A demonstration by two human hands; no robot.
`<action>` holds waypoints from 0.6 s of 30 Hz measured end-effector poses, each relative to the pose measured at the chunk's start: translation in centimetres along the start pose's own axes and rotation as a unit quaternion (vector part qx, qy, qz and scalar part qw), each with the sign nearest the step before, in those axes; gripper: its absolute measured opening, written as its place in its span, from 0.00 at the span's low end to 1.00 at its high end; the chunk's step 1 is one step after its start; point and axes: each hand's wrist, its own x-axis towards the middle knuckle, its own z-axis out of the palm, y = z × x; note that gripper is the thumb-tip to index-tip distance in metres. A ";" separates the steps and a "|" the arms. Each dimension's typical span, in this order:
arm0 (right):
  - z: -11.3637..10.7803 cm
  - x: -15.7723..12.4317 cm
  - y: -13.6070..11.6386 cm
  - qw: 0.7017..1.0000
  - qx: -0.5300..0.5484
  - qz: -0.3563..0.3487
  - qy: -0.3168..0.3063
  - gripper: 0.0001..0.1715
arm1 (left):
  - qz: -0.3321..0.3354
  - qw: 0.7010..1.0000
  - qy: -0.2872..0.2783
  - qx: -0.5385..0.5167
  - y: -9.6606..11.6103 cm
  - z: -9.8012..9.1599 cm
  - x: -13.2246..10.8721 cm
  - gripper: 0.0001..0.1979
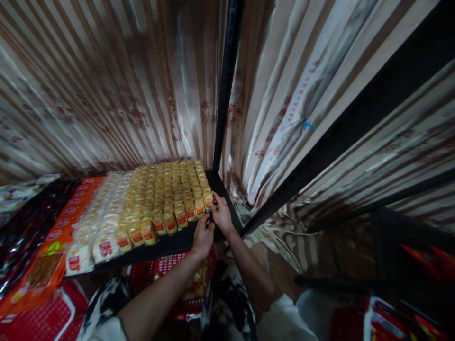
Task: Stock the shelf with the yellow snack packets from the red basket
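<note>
Head view: right hand [222, 214] touches a yellow packet [207, 201], left hand [204, 238] just beside; either grip too dim to tell.

This looks like a shop or stall: a black shelf [170, 241] carries tight rows of packaged foods [167, 194], with red baskets [31, 322] below and striped sheeting [106, 71] behind.

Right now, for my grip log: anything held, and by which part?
The right hand touches the rightmost yellow packet on its right; whether it or the left hand grips anything cannot be told.
</note>
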 end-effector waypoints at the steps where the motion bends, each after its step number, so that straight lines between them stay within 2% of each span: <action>1: 0.1 -0.2 0.1 1.000 0.001 0.001 0.010 0.28 | 0.003 1.000 0.003 0.003 -0.1 -0.1 0.1 0.19; 4: 0.5 -0.7 0.2 0.999 -0.013 0.016 0.037 0.29 | 0.014 1.000 0.014 0.015 -0.2 -0.4 0.3 0.19; 8: 0.9 -1.0 0.2 0.998 -0.026 0.044 0.039 0.27 | 0.023 0.999 0.021 0.019 -0.3 -0.7 0.5 0.18; 18: 2.0 -0.9 0.4 0.998 -0.054 0.002 0.023 0.28 | 0.016 1.000 0.004 -0.021 -0.9 -0.9 0.9 0.16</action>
